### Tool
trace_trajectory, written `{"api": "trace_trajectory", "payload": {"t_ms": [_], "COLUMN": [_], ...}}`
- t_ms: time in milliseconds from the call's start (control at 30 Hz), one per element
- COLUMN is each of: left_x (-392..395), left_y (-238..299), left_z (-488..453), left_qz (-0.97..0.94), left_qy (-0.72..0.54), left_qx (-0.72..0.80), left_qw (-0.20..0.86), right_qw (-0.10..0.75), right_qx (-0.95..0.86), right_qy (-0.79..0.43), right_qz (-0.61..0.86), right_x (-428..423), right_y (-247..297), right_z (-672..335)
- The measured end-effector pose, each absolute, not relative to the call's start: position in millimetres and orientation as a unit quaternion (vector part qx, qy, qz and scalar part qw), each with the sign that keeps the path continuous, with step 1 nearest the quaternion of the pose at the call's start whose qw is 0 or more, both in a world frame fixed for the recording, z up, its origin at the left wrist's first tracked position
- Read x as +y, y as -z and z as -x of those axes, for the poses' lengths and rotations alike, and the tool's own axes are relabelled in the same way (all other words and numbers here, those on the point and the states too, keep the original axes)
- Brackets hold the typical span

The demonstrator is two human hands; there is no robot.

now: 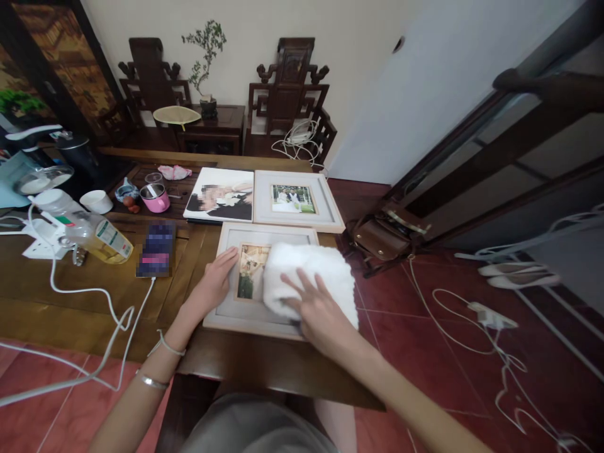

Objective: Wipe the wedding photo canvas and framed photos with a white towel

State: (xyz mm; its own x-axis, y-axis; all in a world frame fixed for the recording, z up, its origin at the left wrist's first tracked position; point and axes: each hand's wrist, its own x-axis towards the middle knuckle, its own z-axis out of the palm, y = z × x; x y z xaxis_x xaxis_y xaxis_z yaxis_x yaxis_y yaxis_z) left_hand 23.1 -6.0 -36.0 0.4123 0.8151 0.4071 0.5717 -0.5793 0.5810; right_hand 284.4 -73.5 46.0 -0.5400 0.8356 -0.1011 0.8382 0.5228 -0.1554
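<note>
A light wooden picture frame (219,314) lies flat on the table in front of me, with a small photo (248,277) in its middle. My left hand (218,277) rests on the frame's left side, its fingers stretched out toward the photo. A folded white fluffy cloth (325,267) covers the frame's right part and hangs past its edge. On top of that cloth my right hand (316,308) presses down with spread fingers. Behind lie a second picture frame (325,201) with a wedding photo and, left of it, a photo album or panel (198,201).
On the table's left are a phone (156,248) on a cable, a bottle of yellow liquid (106,236), a pink cup (155,198), a white cup (97,201) and a power strip (42,242). A brown bag (384,236) sits off the table's right side. Cables trail over the floor.
</note>
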Motion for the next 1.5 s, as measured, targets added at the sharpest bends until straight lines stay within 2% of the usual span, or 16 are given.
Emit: {"api": "trace_trajectory", "payload": {"t_ms": [167, 300, 433, 567, 733, 833, 1000, 1200, 1333, 1500], "left_x": [-3.7, -4.6, -6.6, -6.8, -5.8, -7.1, -9.9, -6.9, -5.7, -6.6], "left_y": [35.0, 33.8, 33.0, 34.2, 36.7, 35.1, 27.3, 30.2, 33.4, 30.4], "left_z": [-20.5, -23.8, -28.8, -29.8, -26.4, -24.6, -24.7, -28.0, -29.4, -30.3], "left_qz": [-0.816, -0.805, -0.796, -0.795, -0.812, -0.817, -0.813, -0.801, -0.795, -0.791], "left_qy": [-0.335, -0.341, -0.338, -0.336, -0.334, -0.322, -0.286, -0.332, -0.344, -0.323], "left_qx": [0.423, 0.438, 0.459, 0.463, 0.443, 0.441, 0.461, 0.451, 0.456, 0.473], "left_qw": [0.207, 0.209, 0.202, 0.199, 0.181, 0.185, 0.21, 0.214, 0.206, 0.213], "right_qw": [-0.036, -0.006, 0.062, 0.115, 0.084, 0.033, -0.052, -0.062, -0.002, 0.086], "right_qx": [0.833, 0.835, 0.858, 0.872, 0.878, 0.882, 0.865, 0.84, 0.867, 0.879], "right_qy": [-0.031, -0.031, 0.026, 0.148, 0.23, 0.194, 0.042, -0.05, -0.007, 0.165], "right_qz": [-0.551, -0.55, -0.51, -0.453, -0.412, -0.428, -0.497, -0.536, -0.499, -0.439], "right_x": [7.8, 21.7, -33.7, -105.9, -130.8, -103.7, -23.4, 29.5, -9.1, -90.3], "right_y": [-38.6, -41.6, -50.7, -72.3, -80.4, -62.8, -35.0, -28.3, -34.2, -72.6], "right_z": [-285.5, -277.7, -273.5, -279.4, -277.6, -272.6, -274.0, -272.6, -266.3, -267.6]}}
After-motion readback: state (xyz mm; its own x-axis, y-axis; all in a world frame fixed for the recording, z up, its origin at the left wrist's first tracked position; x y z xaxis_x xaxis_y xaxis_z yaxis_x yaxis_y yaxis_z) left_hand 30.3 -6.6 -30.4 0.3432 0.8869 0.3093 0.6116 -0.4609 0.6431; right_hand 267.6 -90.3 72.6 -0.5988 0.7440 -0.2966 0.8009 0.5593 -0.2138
